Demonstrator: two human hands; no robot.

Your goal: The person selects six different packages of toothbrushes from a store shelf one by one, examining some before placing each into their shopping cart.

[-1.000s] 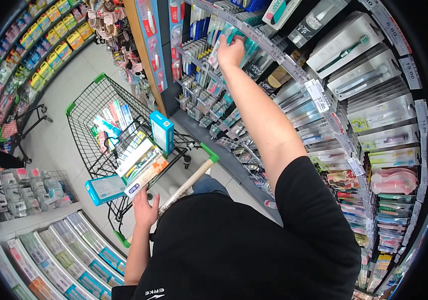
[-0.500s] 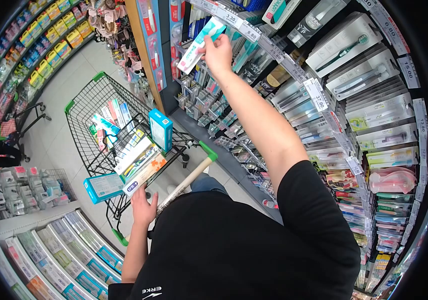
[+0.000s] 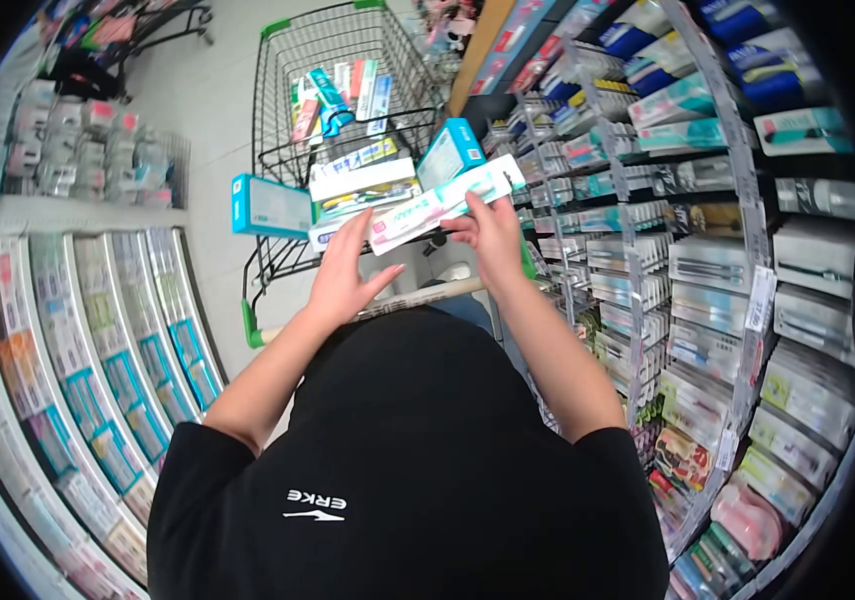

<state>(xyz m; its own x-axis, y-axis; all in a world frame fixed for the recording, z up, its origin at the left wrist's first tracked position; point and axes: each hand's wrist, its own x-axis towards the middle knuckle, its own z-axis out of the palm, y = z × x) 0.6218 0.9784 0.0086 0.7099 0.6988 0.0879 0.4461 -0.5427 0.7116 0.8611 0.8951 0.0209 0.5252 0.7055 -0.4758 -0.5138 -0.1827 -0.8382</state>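
My right hand pinches a toothbrush pack, white with teal and pink print and a hanging tab at its upper right end. The pack is tilted above the cart's near end. Just left of its lower end is my left hand, fingers stretched and thumb spread away from them. Its fingertips overlap the front of an open carton in this view. That carton, holding toothbrush packs, sits at the near end of the shopping cart. Blue boxes stand on either side, one at left and one at right.
Deeper in the cart lie several toothpaste-like boxes and a teal pack. The cart's handle runs close before my body. Shelves of hanging toothbrush packs line the right, stacked product rows the left. Tiled floor shows left of the cart.
My right hand has brought the toothbrush pack down from the shelf to over the cart. My left hand has lifted from beside the handle toward the pack. The view has turned.
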